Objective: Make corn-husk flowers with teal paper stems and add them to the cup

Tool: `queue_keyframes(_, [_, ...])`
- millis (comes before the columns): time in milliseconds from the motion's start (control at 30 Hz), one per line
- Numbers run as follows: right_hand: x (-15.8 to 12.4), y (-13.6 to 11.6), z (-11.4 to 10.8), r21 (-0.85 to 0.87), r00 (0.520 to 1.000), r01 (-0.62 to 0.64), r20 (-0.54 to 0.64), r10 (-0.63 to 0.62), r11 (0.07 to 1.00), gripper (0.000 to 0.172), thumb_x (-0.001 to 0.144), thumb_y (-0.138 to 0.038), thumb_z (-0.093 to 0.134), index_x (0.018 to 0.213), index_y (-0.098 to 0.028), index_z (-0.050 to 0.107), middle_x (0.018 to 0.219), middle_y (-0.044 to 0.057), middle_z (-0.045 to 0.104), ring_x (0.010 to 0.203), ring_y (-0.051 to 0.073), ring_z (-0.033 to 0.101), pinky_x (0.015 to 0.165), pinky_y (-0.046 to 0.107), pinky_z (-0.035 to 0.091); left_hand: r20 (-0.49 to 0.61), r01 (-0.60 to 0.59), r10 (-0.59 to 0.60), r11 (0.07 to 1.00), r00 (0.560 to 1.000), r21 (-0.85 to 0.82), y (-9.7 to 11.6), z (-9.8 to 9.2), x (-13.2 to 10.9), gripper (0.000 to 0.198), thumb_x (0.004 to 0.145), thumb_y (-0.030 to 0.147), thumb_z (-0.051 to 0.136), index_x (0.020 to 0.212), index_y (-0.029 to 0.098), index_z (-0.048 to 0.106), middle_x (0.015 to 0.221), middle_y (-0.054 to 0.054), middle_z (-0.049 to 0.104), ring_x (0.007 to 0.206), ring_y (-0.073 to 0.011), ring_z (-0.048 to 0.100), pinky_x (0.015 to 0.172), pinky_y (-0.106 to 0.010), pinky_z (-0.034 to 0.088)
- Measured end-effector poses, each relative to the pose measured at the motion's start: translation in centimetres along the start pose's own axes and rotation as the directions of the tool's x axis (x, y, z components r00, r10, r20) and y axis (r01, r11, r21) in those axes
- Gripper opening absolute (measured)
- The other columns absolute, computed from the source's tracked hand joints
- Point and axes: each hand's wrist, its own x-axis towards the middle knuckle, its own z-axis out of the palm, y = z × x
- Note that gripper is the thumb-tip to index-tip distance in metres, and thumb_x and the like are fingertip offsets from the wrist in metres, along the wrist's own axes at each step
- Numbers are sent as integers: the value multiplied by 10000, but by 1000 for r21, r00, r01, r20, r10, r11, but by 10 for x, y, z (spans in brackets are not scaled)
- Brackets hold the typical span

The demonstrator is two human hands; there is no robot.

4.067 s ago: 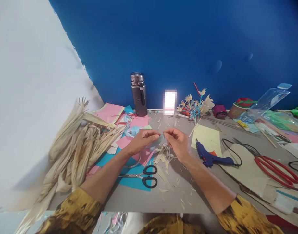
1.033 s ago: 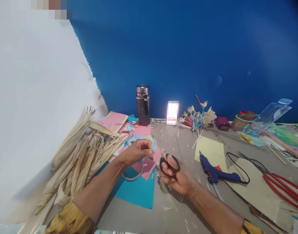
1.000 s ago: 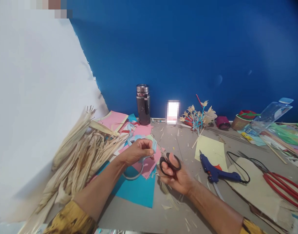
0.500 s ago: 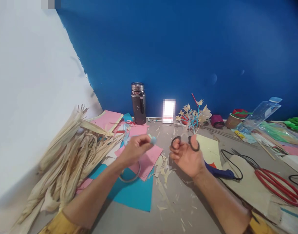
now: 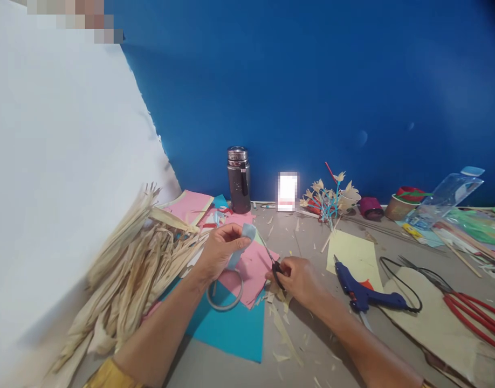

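Pinched in my left hand (image 5: 225, 248) is a light blue strip (image 5: 248, 232), perhaps paper or ribbon; part of it hangs below the fingers. My right hand (image 5: 300, 277) grips small black-handled scissors (image 5: 276, 269), with the blades pointing up and left towards the strip. The blade tips are close to the strip's edge; I cannot tell whether they touch it. Under my hands lie pink paper (image 5: 251, 272) and a teal sheet (image 5: 227, 334). A grey ring (image 5: 240, 296) rests on them below my left hand.
Dried corn husks (image 5: 138, 280) heap up at the left. A dark flask (image 5: 239, 186) stands by the blue wall. Husk flowers (image 5: 328, 196) stand at the back. To the right lie a blue glue gun (image 5: 364, 293), red-handled scissors (image 5: 474, 312) and a tilted plastic bottle (image 5: 445, 199).
My right hand has turned over and swung the scissors in towards the blue strip. More of the strip now shows in my left hand. The view has shifted slightly.
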Motion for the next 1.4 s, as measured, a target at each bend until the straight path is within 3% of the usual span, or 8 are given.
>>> queue_keyframes(133, [-2, -7, -7, -71, 988, -153, 25, 155, 986, 186, 729, -269, 725, 741, -195, 555, 612, -23, 570, 553, 124, 434, 533, 251, 196, 58, 50, -50, 999, 997, -9, -1, 3, -3, 262, 672, 304, 858, 733, 156, 651, 616, 29, 582, 519, -74, 477, 468, -195, 325])
queue_keyframes(300, [-4, -10, -13, -12, 994, -79, 76, 80, 997, 197, 727, -212, 708, 724, -204, 511, 650, -30, 578, 587, 127, 461, 552, 240, 221, 78, 172, -169, 984, 983, -45, -3, 8, -5, 287, 672, 334, 835, 738, 176, 605, 567, 51, 536, 481, -85, 484, 452, -201, 337])
queue_keyframes(467, [-5, -9, -5, -1, 997, -57, 42, 57, 998, 188, 695, -146, 688, 729, -199, 511, 656, -35, 548, 599, 123, 427, 561, 241, 222, 151, 203, -199, 979, 968, -9, -12, 13, -6, 251, 702, 313, 792, 723, 181, 579, 548, 59, 508, 462, -78, 452, 448, -203, 314])
queue_keyframes(633, [-4, -7, -1, 144, 995, 17, 99, -31, 989, 98, 692, -102, 635, 743, -182, 607, 687, -18, 598, 615, 122, 494, 573, 231, 294, 110, 253, -258, 966, 960, 58, -23, 23, -8, 252, 674, 322, 796, 735, 165, 609, 578, 49, 535, 468, -63, 425, 457, -195, 292])
queue_keyframes(800, [1, -4, -4, 539, 998, 27, -63, 8, 842, 241, 796, -260, 621, 1006, -171, 698, 900, 43, 703, 673, 137, 566, 615, 247, 420, 75, 256, -264, 961, 961, 103, -26, 32, -11, 236, 649, 311, 785, 701, 154, 617, 595, 34, 555, 512, -73, 457, 500, -203, 332])
queue_keyframes(933, [4, -3, -2, 748, 997, 12, -57, 45, 664, 286, 761, -413, 703, 887, -156, 707, 705, -5, 640, 580, 114, 499, 547, 234, 386, 78, 265, -279, 952, 957, 151, -21, 36, -15, 245, 629, 306, 783, 656, 168, 582, 553, 44, 531, 485, -78, 440, 470, -206, 305])
queue_keyframes(1133, [3, -10, -3, 722, 992, 44, -114, 56, 691, 234, 733, -397, 700, 745, -165, 674, 610, -31, 576, 543, 104, 458, 525, 232, 369, 120, 233, -254, 959, 960, 163, -18, 37, -16, 269, 677, 387, 781, 727, 164, 639, 559, 50, 524, 453, -59, 366, 449, -202, 266])
queue_keyframes(1400, [1, -15, 5, 725, 990, 35, -119, 75, 688, 235, 730, -396, 702, 690, -172, 642, 565, -36, 553, 511, 100, 446, 498, 227, 370, 28, 229, -236, 962, 971, 149, -24, 39, -18, 247, 699, 355, 755, 678, 165, 597, 580, 42, 527, 494, -74, 418, 473, -200, 308])
